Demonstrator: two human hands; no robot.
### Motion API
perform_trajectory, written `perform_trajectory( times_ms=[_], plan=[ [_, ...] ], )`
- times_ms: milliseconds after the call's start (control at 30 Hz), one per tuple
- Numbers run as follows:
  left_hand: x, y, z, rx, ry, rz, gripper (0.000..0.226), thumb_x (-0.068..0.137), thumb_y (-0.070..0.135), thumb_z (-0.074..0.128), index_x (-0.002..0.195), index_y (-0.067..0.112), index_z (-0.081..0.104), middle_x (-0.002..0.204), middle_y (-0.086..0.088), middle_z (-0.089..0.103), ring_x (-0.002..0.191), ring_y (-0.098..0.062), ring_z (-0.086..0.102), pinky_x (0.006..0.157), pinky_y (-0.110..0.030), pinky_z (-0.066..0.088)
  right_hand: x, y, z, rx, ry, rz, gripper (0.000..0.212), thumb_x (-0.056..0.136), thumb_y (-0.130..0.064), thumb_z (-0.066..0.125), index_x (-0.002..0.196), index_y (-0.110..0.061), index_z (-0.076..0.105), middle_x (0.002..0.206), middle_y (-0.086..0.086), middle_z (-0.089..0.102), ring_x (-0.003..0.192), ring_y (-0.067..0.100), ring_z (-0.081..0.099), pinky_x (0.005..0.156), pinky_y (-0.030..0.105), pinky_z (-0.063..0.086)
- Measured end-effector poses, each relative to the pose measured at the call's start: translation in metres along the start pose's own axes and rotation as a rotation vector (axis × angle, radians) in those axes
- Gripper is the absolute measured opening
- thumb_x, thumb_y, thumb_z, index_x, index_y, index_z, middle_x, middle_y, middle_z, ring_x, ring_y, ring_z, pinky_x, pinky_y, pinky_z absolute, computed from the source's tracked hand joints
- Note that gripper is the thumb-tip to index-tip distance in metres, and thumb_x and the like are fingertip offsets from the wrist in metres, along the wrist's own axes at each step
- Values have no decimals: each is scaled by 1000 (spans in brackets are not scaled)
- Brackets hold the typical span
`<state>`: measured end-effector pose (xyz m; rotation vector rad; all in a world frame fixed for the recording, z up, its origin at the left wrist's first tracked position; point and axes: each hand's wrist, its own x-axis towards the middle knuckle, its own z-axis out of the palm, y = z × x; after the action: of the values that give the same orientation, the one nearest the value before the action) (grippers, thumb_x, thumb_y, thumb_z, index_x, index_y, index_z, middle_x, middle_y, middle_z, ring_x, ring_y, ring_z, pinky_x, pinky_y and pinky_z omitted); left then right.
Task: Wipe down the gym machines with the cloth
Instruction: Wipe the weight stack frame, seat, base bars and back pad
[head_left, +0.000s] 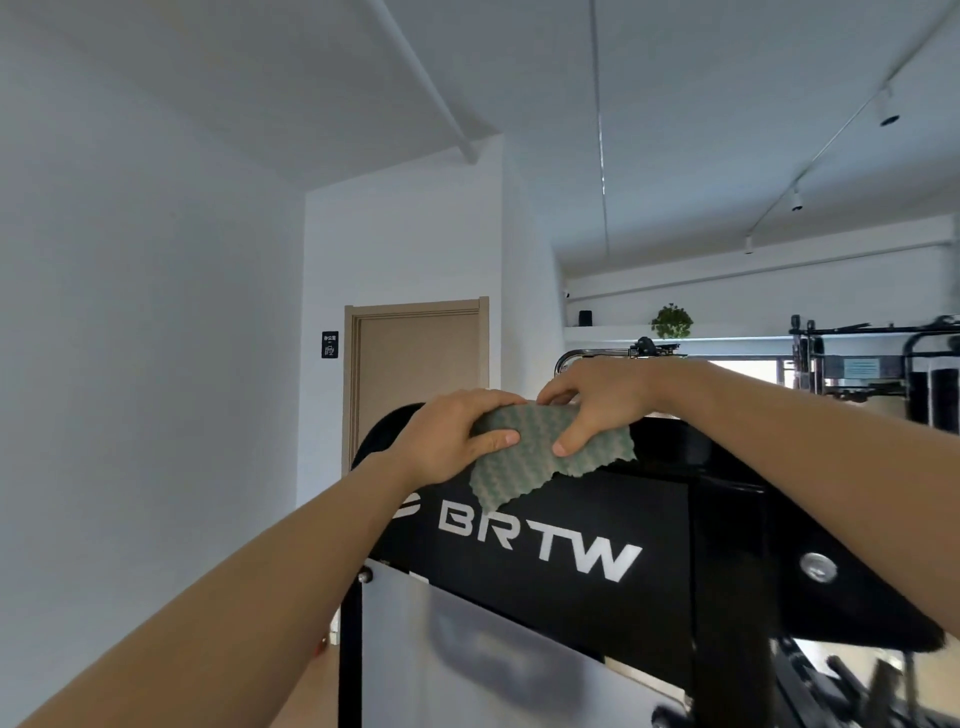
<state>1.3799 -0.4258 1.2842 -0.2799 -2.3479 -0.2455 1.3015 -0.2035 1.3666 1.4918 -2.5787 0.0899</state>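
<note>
- Cloth (540, 457), green with a wavy weave: draping over the top edge of the black gym machine (571, 597), hanging down its front face, ending in a ragged lower hem just above the white "BRTW" lettering (540, 545).
- Left grip (452, 441): pinching the left end of the cloth, pressing the thumb onto the front side and curling the fingers over the machine's top edge.
- Right grip (597, 400): pinching the upper right part of the cloth, laying the thumb on the front side and curling the fingers over the top; sitting just beside the left grip, fingertips almost meeting.
- Reaching up on bare forearms, one coming from the lower left, the other from the right.
- Showing lower on the machine: a frosted pale panel (467, 649) under the black face, and a silver bolt (817, 566) to the right of the lettering.
- Peeking out behind the right grip: a chrome bar (571, 356).
- Standing behind the machine to the left: a tan door (415, 374), closed, with a small dark sign (330, 344) on the white wall beside it.
- Sitting on a high white shelf (613, 328) in the background: a green plant (671, 321) and a small dark object (585, 317), too small for telling what.
- Standing at the far right: a black rack (883, 364) of gym equipment, partly blurred.
- Running across the white ceiling: a white pipe (426, 78) and track lights (889, 111).
</note>
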Motion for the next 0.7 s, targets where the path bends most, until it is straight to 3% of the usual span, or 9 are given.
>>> perform_trajectory(
  times_ms=[167,333,700],
  plan=[
    [-11,-52,-3,-48,89,3,40,99,44,62,136,30,61,125,15,67,115,-5,61,98,-44,52,48,-26,4,-12,-38,-35,70,82,-44,79,145,-27,54,137,-4,60,117,16,58,100,29,45],
    [-20,-106,-3,-158,163,-36,40,96,41,63,133,26,62,124,16,66,115,-9,62,98,-43,53,102,-50,9,30,-74,-53,63,80,-41,82,138,-29,61,124,-3,68,110,18,65,103,38,52],
    [-53,-190,14,-553,289,-134,37,96,28,66,131,19,60,121,13,67,115,-11,65,92,-21,52,186,-100,28,-86,-82,-100,56,78,-45,82,130,-33,65,119,-8,67,107,16,64,101,39,51]
  ],
)
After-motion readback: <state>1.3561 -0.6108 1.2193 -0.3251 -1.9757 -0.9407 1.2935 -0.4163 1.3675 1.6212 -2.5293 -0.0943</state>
